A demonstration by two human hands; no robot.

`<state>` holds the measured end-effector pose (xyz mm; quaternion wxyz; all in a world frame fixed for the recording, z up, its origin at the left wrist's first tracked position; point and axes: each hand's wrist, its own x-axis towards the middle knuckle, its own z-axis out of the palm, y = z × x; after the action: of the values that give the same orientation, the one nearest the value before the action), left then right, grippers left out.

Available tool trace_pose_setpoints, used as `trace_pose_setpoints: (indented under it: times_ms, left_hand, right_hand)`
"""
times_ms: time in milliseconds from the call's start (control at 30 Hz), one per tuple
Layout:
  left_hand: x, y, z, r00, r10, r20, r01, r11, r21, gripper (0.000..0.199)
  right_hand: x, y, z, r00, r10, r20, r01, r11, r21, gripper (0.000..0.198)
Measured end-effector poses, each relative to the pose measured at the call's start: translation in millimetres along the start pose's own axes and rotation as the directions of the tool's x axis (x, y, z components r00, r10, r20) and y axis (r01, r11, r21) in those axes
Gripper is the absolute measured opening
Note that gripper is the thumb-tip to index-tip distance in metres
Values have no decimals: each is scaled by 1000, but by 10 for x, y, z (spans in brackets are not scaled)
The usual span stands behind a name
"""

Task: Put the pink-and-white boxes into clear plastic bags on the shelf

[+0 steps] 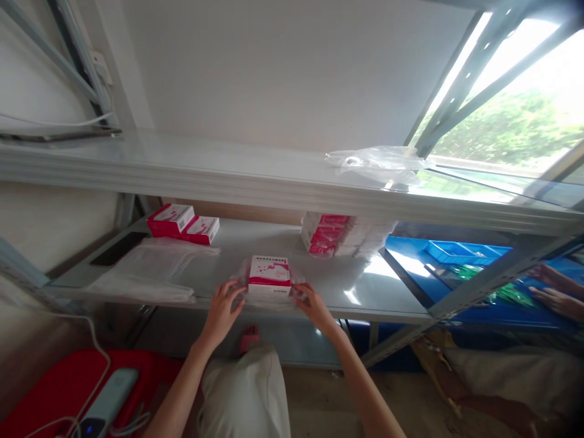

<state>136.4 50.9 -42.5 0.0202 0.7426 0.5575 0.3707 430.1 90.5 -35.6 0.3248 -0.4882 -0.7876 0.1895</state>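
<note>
A white and pink box [270, 275] lies flat on a clear plastic bag [269, 302] near the front edge of the shelf. At the box's left side, my left hand [224, 311] has its fingers bent around the edge of the bag. My right hand [316, 309] pinches the bag at the other side, fingertips close to the box's right corner. More thin clear bags [150, 271] lie flat to the left. Behind them sit several similar pink and white boxes [171, 219], partly stacked. A row of plastic-wrapped boxes [328, 234] stands at the back right.
An upper shelf [219, 173] overhangs the work surface, with a crumpled clear bag [374, 163] on it. A dark flat object [119, 248] lies at left. Beyond the metal post [483, 274], another person's hands [556, 295] are over a blue table with green packets [506, 292].
</note>
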Motion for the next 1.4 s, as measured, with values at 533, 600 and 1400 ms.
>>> trace_pose_setpoints:
  times_ms: [533, 600, 1400]
  left_hand:
    - [315, 438, 131, 994, -66, -92, 18, 894, -447, 37]
    - [273, 396, 200, 990, -103, -98, 41, 868, -495, 42]
    - [1226, 546, -197, 901, -246, -357, -69, 731, -679, 73]
  right_hand:
    - [1332, -574, -53, 828, -163, 537, 269, 955, -126, 100]
    - [1289, -549, -80, 834, -204, 513, 272, 960, -61, 99]
    - [1968, -1718, -201, 959, 215, 183, -280, 642, 713, 45]
